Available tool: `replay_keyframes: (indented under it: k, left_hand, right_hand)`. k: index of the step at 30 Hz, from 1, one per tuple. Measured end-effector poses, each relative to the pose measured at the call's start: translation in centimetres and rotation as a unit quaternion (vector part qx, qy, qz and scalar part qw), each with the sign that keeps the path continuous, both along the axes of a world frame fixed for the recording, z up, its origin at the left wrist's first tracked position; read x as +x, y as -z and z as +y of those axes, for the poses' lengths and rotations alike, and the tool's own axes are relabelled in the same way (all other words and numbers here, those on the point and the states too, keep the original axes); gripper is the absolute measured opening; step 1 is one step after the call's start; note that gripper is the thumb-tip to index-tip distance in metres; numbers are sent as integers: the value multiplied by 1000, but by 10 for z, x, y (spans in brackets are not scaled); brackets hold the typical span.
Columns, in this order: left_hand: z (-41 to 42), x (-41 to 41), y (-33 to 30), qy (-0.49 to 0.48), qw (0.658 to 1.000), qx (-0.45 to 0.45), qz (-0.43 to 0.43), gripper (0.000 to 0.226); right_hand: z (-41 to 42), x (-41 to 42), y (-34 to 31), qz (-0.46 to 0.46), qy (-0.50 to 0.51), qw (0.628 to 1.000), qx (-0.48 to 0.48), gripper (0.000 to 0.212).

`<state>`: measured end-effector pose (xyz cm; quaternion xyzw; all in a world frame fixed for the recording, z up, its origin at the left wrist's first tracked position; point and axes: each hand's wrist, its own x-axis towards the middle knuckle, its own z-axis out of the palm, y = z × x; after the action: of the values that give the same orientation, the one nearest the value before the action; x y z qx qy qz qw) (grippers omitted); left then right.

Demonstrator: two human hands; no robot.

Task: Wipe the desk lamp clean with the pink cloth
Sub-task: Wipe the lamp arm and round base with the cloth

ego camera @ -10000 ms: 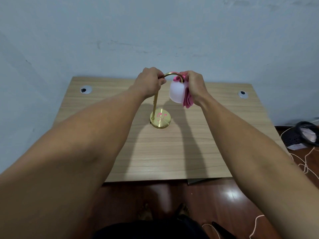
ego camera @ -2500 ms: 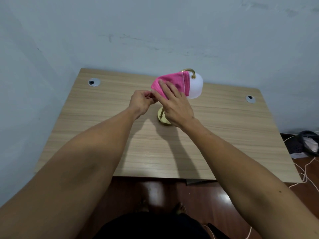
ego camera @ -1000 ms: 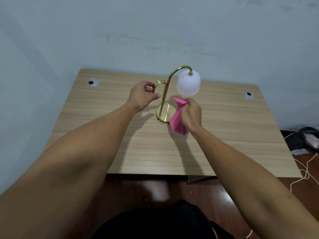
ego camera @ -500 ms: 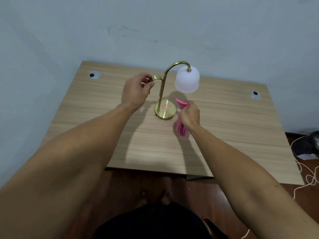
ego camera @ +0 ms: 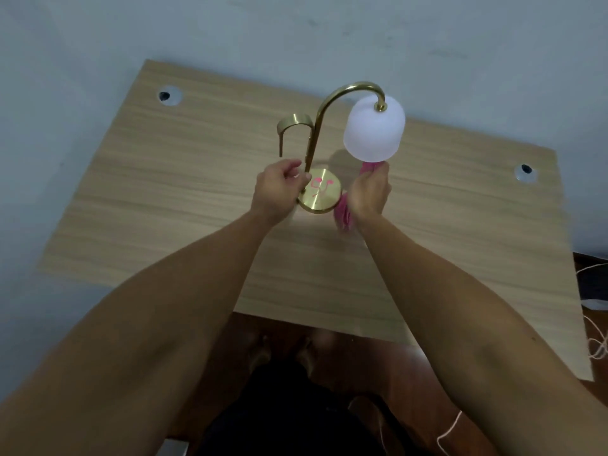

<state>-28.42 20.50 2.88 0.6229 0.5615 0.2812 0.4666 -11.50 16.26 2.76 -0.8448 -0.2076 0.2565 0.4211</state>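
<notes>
Right hand (ego camera: pixel 368 197) bunches the cloth (ego camera: pixel 342 214); left hand (ego camera: pixel 279 192) just dropped from the hook to pinch the lamp (ego camera: pixel 320 190) low (base next, I'd guess).

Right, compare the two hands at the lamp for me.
The left hand pinches the gold lamp stem low down, by the round brass base, and holds no cloth. The right hand grips the bunched pink cloth, right of the base, under the white frosted shade. Both are closed.
</notes>
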Motion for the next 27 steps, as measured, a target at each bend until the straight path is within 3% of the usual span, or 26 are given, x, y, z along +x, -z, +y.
replay_keyframes:
  k: [5,7,9,13,18,27]
  left_hand:
    - [7,12,10,38,991,122,46,23]
    - [12,12,13,54,982,165,77,26]
    - [17,11,16,78,976,182,93,30]
    - [24,11,15,113,970,185,108,27]
    - [29,11,10,155,966,172,115,24]
    - [33,12,11,166,968,161,99,20]
  right_hand:
    - [21,-12,38,-23,-118,989,86,40]
    - [26,-19,54,-26,-186,978,91,41]
    - [29,-25,70,-93,-259,960,53,45]
    - [23,-23,99,-260,-397,878,-71,56]
    - [-6,-8,111,-357,-461,812,-36,62]
    - [13,-4,94,-318,-475,818,-55,59]
